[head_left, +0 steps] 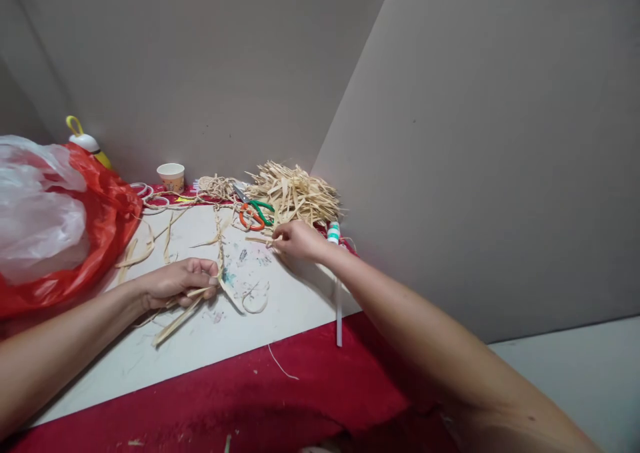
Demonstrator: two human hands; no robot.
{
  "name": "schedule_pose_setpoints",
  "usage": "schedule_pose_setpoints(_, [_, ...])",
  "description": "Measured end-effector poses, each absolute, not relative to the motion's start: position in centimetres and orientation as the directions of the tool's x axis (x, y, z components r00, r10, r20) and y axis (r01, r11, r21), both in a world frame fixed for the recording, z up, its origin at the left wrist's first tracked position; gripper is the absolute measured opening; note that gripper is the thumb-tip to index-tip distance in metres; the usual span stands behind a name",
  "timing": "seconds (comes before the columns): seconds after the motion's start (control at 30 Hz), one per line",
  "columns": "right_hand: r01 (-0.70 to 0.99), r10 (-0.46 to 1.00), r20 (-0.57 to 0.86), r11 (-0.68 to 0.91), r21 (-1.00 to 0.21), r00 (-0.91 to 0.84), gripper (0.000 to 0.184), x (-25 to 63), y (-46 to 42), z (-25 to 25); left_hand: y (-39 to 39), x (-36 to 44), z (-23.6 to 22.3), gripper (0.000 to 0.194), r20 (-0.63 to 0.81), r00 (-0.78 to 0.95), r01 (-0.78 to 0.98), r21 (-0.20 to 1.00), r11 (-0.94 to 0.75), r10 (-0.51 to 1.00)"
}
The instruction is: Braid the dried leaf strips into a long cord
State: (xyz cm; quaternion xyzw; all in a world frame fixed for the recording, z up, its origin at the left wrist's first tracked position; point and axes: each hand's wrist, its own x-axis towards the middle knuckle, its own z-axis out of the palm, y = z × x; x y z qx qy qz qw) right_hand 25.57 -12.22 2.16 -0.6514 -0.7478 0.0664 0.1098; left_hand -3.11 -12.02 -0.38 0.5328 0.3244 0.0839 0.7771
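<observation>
My left hand (183, 282) pinches a braid of pale dried plant fibre (219, 243) at its near end, where loose strips (180, 321) fan out below the fingers. Beyond the fingertips the braid runs up over the white board (290, 300). To the right, my right hand (296, 238) has its fingers closed on a dried strip (257, 240) that points left, just in front of a heap of dried strips (305, 196). Scissors (254, 214) with orange and green handles lie against the heap's left side, close to my right hand.
A red plastic bag (113, 203) with a whitish translucent bag (37, 220) fills the left side. Behind stand a yellow-and-white bottle (86, 142) and a paper cup (171, 177). A white-and-green tube (333, 232) and a translucent stick (339, 316) lie right. Red cloth (250, 390) covers the front; grey walls enclose the back.
</observation>
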Motion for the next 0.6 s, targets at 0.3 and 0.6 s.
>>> schedule_pose_setpoints(0.3, [0.971,0.990,0.144,0.026,-0.236,0.009,0.020,25.2,-11.8,1.2,-12.0,-3.3,-0.7,0.017,-0.414,0.775,0.186,0.871,0.454,0.478])
schedule_pose_setpoints(0.6, [0.874,0.962,0.271,0.102,-0.474,0.035,0.027,28.1,-10.0,1.9,-12.1,-3.4,-0.8,0.017,-0.401,0.785,0.163,0.869,0.467,0.473])
